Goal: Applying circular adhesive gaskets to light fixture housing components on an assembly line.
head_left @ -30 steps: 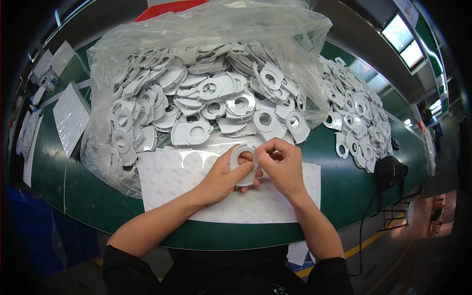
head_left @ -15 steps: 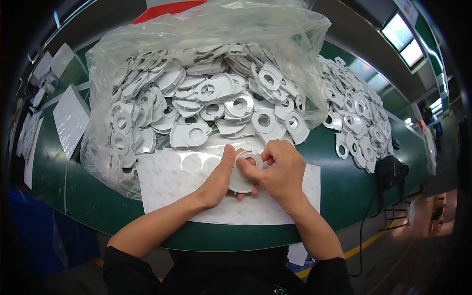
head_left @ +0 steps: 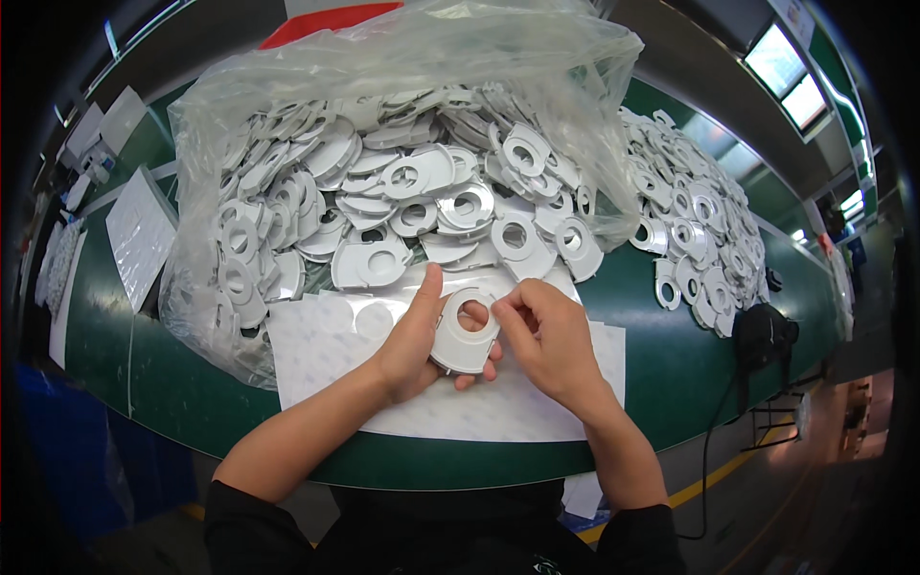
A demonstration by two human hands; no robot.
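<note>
My left hand (head_left: 410, 350) holds a white plastic part (head_left: 463, 353) with a round hole, its thumb along the left side and its fingers beneath. The part is tilted up, its ringed opening toward the far side. At the ring's right edge, my right hand (head_left: 554, 343) has thumb and forefinger pinched together. Whatever lies between those fingertips is too small to make out. Under both hands lie white sheets (head_left: 498, 418), and a sheet with pale round shapes (head_left: 374, 320) shows beyond my left thumb.
A clear plastic bag (head_left: 206, 125), full of similar white parts (head_left: 369, 261), spreads across the green table (head_left: 153, 374). Another heap of white parts (head_left: 704, 211) lies to the right, beside a black object (head_left: 764, 335). A plastic-wrapped stack (head_left: 141, 235) stands at left.
My right hand has moved right and off the part's face, to its edge. The part has shifted slightly left in my left hand, and its hole now shows fully.
</note>
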